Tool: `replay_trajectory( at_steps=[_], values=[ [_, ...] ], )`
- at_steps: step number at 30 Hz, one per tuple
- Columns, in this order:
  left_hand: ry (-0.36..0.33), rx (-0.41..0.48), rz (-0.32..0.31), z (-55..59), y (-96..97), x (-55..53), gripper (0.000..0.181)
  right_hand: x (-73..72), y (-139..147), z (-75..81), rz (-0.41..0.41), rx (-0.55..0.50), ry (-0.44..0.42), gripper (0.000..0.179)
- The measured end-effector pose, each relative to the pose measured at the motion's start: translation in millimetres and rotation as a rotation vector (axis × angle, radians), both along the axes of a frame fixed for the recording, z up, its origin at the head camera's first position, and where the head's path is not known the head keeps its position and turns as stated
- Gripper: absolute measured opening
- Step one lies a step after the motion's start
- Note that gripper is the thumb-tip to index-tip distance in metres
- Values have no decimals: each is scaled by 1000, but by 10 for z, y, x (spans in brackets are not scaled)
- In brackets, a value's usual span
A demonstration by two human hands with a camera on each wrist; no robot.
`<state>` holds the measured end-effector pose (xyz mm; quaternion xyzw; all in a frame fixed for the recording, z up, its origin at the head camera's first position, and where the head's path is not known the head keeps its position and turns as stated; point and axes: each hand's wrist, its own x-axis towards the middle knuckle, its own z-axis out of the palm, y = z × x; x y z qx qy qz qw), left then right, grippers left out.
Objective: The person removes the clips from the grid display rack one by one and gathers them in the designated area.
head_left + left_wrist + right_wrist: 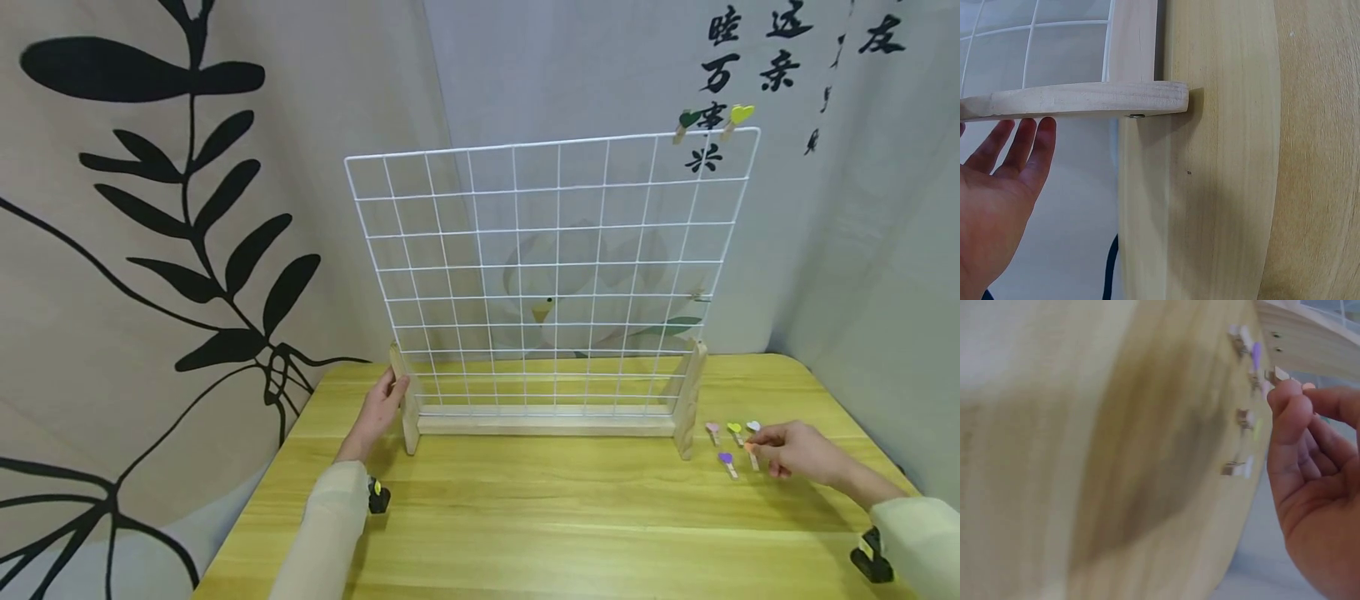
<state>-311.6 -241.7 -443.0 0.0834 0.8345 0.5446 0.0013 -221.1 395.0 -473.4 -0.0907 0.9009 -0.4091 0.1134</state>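
Observation:
A white wire grid (513, 146) stands upright in a wooden stand (547, 423) on the table. My left hand (378, 412) is at the stand's left leg (1085, 99); in the left wrist view its fairly straight fingers touch the leg's outer face. Over at the right, my right hand (798, 452) pinches a small clothespin with an orange heart (749, 447) between thumb and index finger, just above the table. Beside it lie clothespins with a purple heart (725, 458), a pink heart (712, 427), a yellow-green heart (734, 427) and a white heart (753, 427).
Clothespins with a dark green heart (687, 119) and a yellow heart (741, 113) are clipped on the grid's top bar near its right corner. The wooden table (555, 517) ends before a pale curtain (360, 92) with black leaf prints and characters.

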Motion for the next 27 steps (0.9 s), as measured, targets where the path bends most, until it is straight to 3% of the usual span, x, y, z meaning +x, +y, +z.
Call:
replay_trajectory(
  at_steps=[2,7,14,18,24,27],
  values=[
    [-8,-5,0,69,32,52,56,6,4,-42,-4,-19,-19,29],
    [-11,4,5,89,44,67,56,22,21,-111,-26,-41,-24,29],
    [1,16,15,-169,-59,-112,62,-6,91,-224,-19,-17,-12,21],
    [24,10,17,-222,-65,-136,64,-33,125,-243,-15,-24,-32,22],
    [8,19,14,-172,-54,-86,64,-61,141,-263,-6,-15,-44,19],
    [-17,33,8,-55,-11,-8,60,-71,158,-295,-3,-9,-40,18]
  ],
)
